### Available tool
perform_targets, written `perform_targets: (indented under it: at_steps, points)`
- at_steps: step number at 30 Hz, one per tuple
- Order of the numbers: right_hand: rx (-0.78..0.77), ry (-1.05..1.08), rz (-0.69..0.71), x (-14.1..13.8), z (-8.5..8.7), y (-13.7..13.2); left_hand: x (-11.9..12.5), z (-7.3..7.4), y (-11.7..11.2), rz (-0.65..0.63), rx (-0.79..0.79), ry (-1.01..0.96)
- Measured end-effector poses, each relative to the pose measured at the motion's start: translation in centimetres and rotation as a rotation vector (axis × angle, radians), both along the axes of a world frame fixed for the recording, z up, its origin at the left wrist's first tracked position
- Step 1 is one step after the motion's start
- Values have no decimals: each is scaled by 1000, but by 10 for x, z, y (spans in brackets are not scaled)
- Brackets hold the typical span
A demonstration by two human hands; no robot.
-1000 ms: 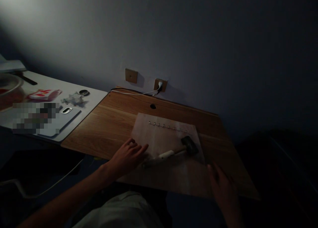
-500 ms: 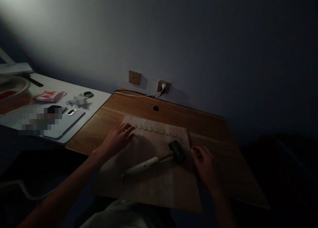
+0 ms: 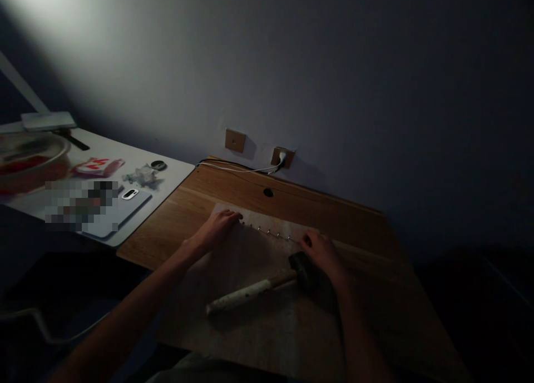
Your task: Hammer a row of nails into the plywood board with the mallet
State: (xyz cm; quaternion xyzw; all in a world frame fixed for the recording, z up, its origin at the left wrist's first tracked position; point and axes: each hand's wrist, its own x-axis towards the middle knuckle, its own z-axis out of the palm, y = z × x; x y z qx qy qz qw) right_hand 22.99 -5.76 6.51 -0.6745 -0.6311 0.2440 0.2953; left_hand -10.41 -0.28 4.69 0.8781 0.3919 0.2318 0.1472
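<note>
A row of small shiny nail-like pieces (image 3: 268,232) stands across the upper part of a wooden board (image 3: 267,338), with a thin dark line running along it. My left hand (image 3: 219,227) is at the row's left end, its fingertips closed together and covering the end pieces. At the right end, my right hand (image 3: 323,252) has thumb and fingers pinched together; what lies between them is too dark to make out. A mallet (image 3: 304,270) with a dark head and a pale, worn handle lies on the board below the row, its head near my right wrist.
The board rests on a brown wooden table (image 3: 167,219). At the left, a white table (image 3: 175,172) carries a phone-like device (image 3: 130,194), a red-and-white packet (image 3: 98,167), a crumpled clear bag (image 3: 144,175) and a large bowl (image 3: 62,144). Cables run to a wall socket (image 3: 282,158).
My right hand has moved up and left from the board's right edge to the row's right end. The fingers of my left hand have come over the row's left end. The mallet stays put.
</note>
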Motion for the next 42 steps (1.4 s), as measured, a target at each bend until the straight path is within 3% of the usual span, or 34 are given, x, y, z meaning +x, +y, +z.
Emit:
perform_targets:
  at_steps: [5,9,13,16,19,24,28,35,42]
  points:
    - [54,341,-78,-2,18,-9,-1,11,11,62,-129,-187]
    - [41,618,-88,-10,29,-14,6,22,15,128,-441,-625]
    - [1,605,-83,-14,25,-6,14,17,12,175,-928,-1133]
    - [-28,428,-78,-13,15,4,15,9,9,223,-1122,-1233]
    - [-56,190,-47,-14,7,12,12,2,9,232,-1043,-1088]
    - [-128,-109,39,-23,9,18,9,-2,9,247,-547,-423]
    - [-169,-223,61,-29,16,21,13,-2,3,235,-373,-116]
    - [-155,-159,47,-33,20,21,17,0,5,197,-285,8]
    - [-95,280,10,-36,27,18,20,2,9,190,-234,0]
